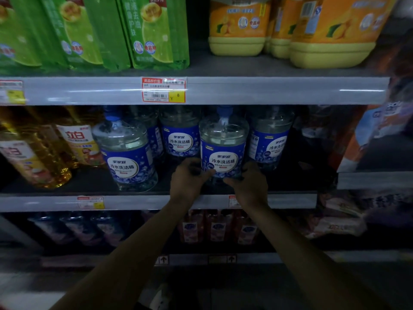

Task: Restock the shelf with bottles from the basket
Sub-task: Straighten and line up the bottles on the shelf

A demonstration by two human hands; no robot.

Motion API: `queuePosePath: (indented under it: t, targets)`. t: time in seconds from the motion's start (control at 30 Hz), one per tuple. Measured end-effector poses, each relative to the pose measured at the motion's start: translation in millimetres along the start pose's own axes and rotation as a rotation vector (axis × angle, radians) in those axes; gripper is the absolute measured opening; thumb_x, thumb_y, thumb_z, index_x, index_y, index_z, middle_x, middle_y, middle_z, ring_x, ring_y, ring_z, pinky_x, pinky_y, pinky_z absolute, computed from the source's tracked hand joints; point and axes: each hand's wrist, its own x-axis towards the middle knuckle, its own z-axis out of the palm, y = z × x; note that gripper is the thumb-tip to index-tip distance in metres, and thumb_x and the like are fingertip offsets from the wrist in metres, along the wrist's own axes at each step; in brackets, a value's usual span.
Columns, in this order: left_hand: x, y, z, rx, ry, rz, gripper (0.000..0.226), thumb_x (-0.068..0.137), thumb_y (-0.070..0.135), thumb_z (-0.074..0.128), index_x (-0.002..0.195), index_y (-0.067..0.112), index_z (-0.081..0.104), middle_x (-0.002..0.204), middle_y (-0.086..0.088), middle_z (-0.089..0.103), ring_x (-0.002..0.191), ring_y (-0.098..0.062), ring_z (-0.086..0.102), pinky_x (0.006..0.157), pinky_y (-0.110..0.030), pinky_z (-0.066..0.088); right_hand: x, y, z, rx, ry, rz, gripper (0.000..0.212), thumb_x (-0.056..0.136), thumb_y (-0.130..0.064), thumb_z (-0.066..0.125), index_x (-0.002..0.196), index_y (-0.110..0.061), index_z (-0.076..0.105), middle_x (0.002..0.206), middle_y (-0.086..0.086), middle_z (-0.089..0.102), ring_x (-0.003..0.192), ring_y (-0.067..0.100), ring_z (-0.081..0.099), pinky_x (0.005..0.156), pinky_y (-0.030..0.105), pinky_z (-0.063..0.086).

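Observation:
A clear bottle with a blue label and blue cap (223, 148) stands upright at the front of the middle shelf (143, 201). My left hand (190, 177) grips its lower left side and my right hand (248, 182) grips its lower right side. Similar blue-label bottles stand around it: one to the left front (127, 157), one behind at the left (180, 135) and one at the right (269, 139). The basket is not in view.
Golden bottles (33, 153) fill the middle shelf's left end. Green packs (93, 34) and yellow jugs (324, 30) sit on the upper shelf. Dark and reddish bottles (216, 227) line the lower shelf. Boxed goods (375, 139) stand at the right.

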Motion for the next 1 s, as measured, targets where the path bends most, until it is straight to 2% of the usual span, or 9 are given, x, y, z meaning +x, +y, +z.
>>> queuePosePath:
  t: [0.13, 0.2, 0.33, 0.5, 0.6, 0.8, 0.93, 1.0]
  targets:
    - [8, 2, 13, -0.038, 0.05, -0.06, 0.052, 0.081, 0.037, 0.087, 0.122, 0.013, 0.067, 0.117, -0.004, 0.074, 0.106, -0.02, 0.069, 0.095, -0.043, 0.058, 9, -5, 4, -0.037, 0.047, 0.024, 0.059, 0.08, -0.025, 0.087, 0.125, -0.006, 0.054, 0.129, 0.012, 0.066, 0.117, 0.03, 0.064, 0.086, 0.031, 0.05]
    - [12, 2, 19, -0.063, 0.067, -0.08, 0.052, 0.081, 0.039, 0.086, 0.122, 0.012, 0.068, 0.117, -0.003, 0.074, 0.106, -0.02, 0.07, 0.095, -0.045, 0.059, 14, -7, 7, -0.014, 0.062, 0.042, 0.057, 0.081, -0.024, 0.086, 0.126, -0.006, 0.056, 0.13, 0.013, 0.066, 0.118, 0.029, 0.063, 0.09, 0.033, 0.05]
    - [21, 5, 30, -0.117, 0.114, -0.143, 0.054, 0.082, 0.039, 0.086, 0.123, 0.01, 0.067, 0.119, -0.005, 0.073, 0.11, -0.022, 0.068, 0.097, -0.043, 0.057, 23, -10, 15, 0.063, 0.082, 0.074, 0.053, 0.084, -0.02, 0.084, 0.127, -0.006, 0.057, 0.13, 0.012, 0.066, 0.119, 0.029, 0.063, 0.091, 0.03, 0.049]
    - [31, 7, 40, -0.167, 0.134, -0.178, 0.05, 0.087, 0.033, 0.082, 0.129, 0.011, 0.066, 0.124, -0.005, 0.071, 0.109, -0.017, 0.064, 0.098, -0.035, 0.053, 34, -11, 23, 0.163, 0.072, 0.118, 0.05, 0.084, -0.021, 0.081, 0.13, -0.011, 0.063, 0.13, 0.008, 0.067, 0.118, 0.026, 0.063, 0.099, 0.036, 0.052]
    - [36, 6, 43, -0.183, 0.152, -0.195, 0.05, 0.09, 0.027, 0.079, 0.136, 0.013, 0.064, 0.13, -0.005, 0.069, 0.12, -0.021, 0.064, 0.103, -0.032, 0.05, 39, -11, 22, 0.215, 0.036, 0.127, 0.043, 0.085, -0.014, 0.075, 0.128, -0.017, 0.066, 0.125, 0.005, 0.069, 0.114, 0.024, 0.063, 0.099, 0.039, 0.052]
    - [44, 4, 43, -0.233, 0.131, -0.24, 0.046, 0.092, 0.013, 0.073, 0.137, 0.015, 0.064, 0.133, -0.006, 0.068, 0.123, -0.023, 0.062, 0.11, -0.04, 0.05, 46, -10, 21, 0.309, -0.007, 0.121, 0.058, 0.086, -0.003, 0.072, 0.139, -0.022, 0.059, 0.114, -0.006, 0.059, 0.108, 0.011, 0.053, 0.103, 0.037, 0.049]
    - [46, 4, 44, -0.24, 0.105, -0.238, 0.05, 0.092, 0.012, 0.071, 0.141, 0.017, 0.061, 0.134, -0.006, 0.067, 0.123, -0.024, 0.062, 0.11, -0.04, 0.05, 49, -9, 20, 0.328, -0.038, 0.136, 0.07, 0.085, 0.001, 0.07, 0.148, -0.024, 0.052, 0.132, -0.001, 0.059, 0.113, 0.011, 0.051, 0.105, 0.037, 0.049]
    - [46, 4, 45, -0.246, 0.089, -0.232, 0.053, 0.092, 0.013, 0.071, 0.144, 0.019, 0.059, 0.136, -0.005, 0.066, 0.124, -0.023, 0.061, 0.11, -0.04, 0.05, 49, -8, 21, 0.354, -0.053, 0.133, 0.075, 0.084, 0.004, 0.07, 0.15, -0.026, 0.049, 0.132, -0.003, 0.057, 0.117, 0.012, 0.05, 0.104, 0.036, 0.048]
